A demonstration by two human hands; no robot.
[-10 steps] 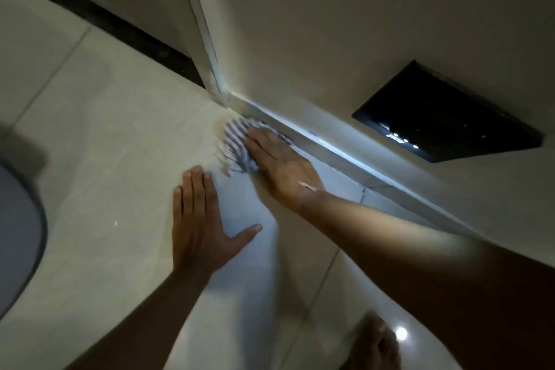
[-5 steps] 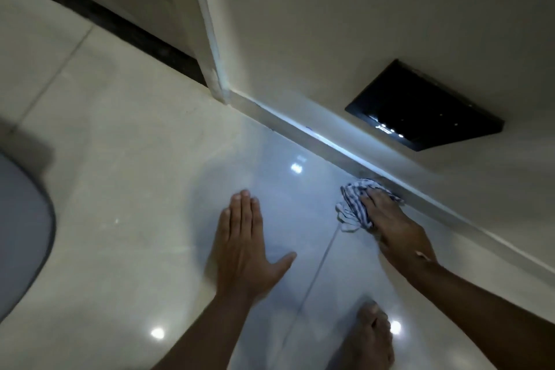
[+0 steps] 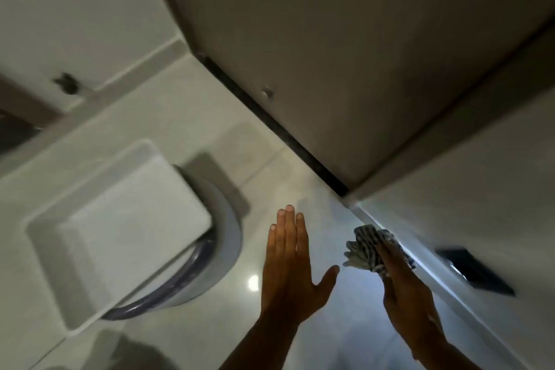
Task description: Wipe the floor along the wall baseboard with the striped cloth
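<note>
The glossy pale tiled floor (image 3: 186, 336) fills most of your view, smooth enough to throw back a round glint of light near your left hand. A plain matt wall (image 3: 468, 177) runs along the right side, and a paler baseboard (image 3: 444, 282) lies where it meets the tiles, catching a thin bright line along its top edge. Far of that, a flat door (image 3: 315, 54) stands with a dark threshold strip under it. At the left sits a white toilet (image 3: 129, 231), its boxy cistern smooth and rounded at the corners, a greyish curved rim showing beneath it. A dark rectangular panel (image 3: 474, 272) is set low in the wall at the right.

Your left hand (image 3: 289, 270) lies spread wide and flat on the tiles, fingers together and thumb out, holding nothing. Your right hand (image 3: 408, 294) presses down on the striped cloth (image 3: 365, 249), fingers stretched over it; how they curl underneath you cannot tell. The cloth is soft and crumpled into a bunch, white with thin dark stripes, its folded edges fanning out toward the left. It rests on the floor just beside the baseboard, near the corner where the wall meets the door.
</note>
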